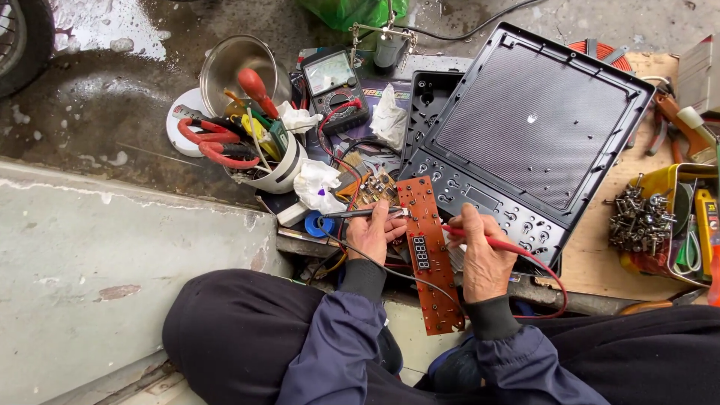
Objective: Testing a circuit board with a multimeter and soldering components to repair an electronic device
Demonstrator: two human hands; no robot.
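A long brown circuit board (424, 251) with a small digit display lies between my hands. My left hand (373, 234) grips a black test probe (358, 214) whose tip rests on the board's upper part. My right hand (481, 259) holds a red test probe (491, 241), its tip touching the board's right edge. Both probe leads run back to an analog multimeter (334, 88) standing behind. A black cooktop housing (525, 139) lies upside down just right of the board.
A white cup (281, 176) crammed with red-handled pliers and screwdrivers stands at left beside a steel bowl (232, 64). Crumpled tissues lie about. A yellow tray (664, 184) with several screws sits at right on a wooden board (592, 259). Wet concrete lies behind.
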